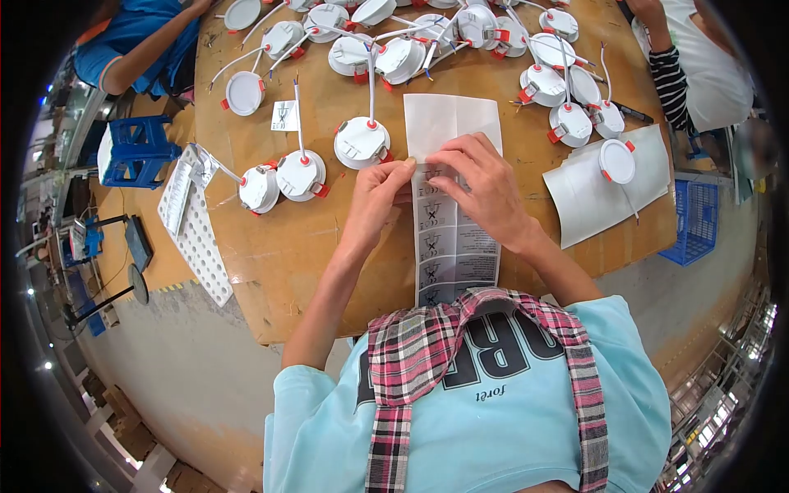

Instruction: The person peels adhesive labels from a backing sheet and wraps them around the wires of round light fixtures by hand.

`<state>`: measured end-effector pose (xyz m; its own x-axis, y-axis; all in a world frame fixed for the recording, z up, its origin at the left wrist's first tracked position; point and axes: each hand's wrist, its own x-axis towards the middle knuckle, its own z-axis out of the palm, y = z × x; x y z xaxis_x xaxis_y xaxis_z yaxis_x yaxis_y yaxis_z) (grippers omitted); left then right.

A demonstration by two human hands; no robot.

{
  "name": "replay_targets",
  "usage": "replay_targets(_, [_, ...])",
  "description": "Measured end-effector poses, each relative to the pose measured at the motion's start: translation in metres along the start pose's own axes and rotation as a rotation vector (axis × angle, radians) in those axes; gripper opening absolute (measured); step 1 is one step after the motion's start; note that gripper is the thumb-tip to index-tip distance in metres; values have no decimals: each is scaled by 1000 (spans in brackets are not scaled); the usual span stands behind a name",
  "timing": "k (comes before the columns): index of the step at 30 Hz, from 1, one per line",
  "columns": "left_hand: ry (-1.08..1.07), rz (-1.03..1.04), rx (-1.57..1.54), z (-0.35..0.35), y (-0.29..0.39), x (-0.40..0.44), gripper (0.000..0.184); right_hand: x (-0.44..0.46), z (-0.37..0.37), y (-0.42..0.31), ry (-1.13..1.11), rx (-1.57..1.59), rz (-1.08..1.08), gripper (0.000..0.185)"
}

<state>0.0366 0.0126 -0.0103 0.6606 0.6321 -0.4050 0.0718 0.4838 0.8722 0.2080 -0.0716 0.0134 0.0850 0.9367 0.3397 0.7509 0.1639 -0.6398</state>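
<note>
A long strip of printed labels (436, 238) lies on the table in front of me, its far end blank white. My left hand (380, 197) is closed, pinching the strip's left edge between thumb and index finger. My right hand (483, 193) rests over the strip with curled fingers, thumb and fingertips closed at the top printed row; what exactly they grip is partly hidden. Just beyond my left hand stands a round white downlight (362, 141) with red clips and an upright cable. Two more downlights, one here (300, 174) and one here (258, 191), sit to its left.
Many downlights (400, 59) crowd the table's far side. A small printed label (285, 116) lies at left. On the right, one downlight (617, 162) rests on white sheets (575, 201). A perforated white panel (209, 259) overhangs the left edge. Co-workers sit at both far corners. A blue stool (140, 152) and blue crate (694, 220) flank the table.
</note>
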Motion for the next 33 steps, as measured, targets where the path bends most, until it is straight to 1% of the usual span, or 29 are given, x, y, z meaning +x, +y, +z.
replay_targets(4, [18,12,-47,8,11,-4,37,4,-3,-1,-2,13,30,22])
replay_targets(7, [38,120,42,10,4,-1,39,8,-7,-3,-9,31,23,19])
replay_targets(10, [57,196,159,16,11,-4,40,12,-10,-4,-36,54,21,17])
replay_targets(13, [66,200,220,15,10,-3,38,14,-10,-2,-52,37,15,16])
replay_targets(16, [118,231,196,21,11,-3,37,14,-12,-3,-58,19,-1,16])
replay_targets(19, [128,199,214,17,4,0,37,14,-11,-3,-57,-5,-28,17])
replay_targets(23, [80,131,244,8,2,0,31,14,-13,-4,-80,-22,-35,18])
replay_targets(28, [74,109,220,5,-4,5,31,15,-12,0,-105,-19,-43,21])
replay_targets(31, [80,62,124,8,0,3,32,12,-13,1,-105,-5,-41,21])
replay_targets(33, [73,63,155,5,-1,4,33,10,-12,2,-66,18,-46,22])
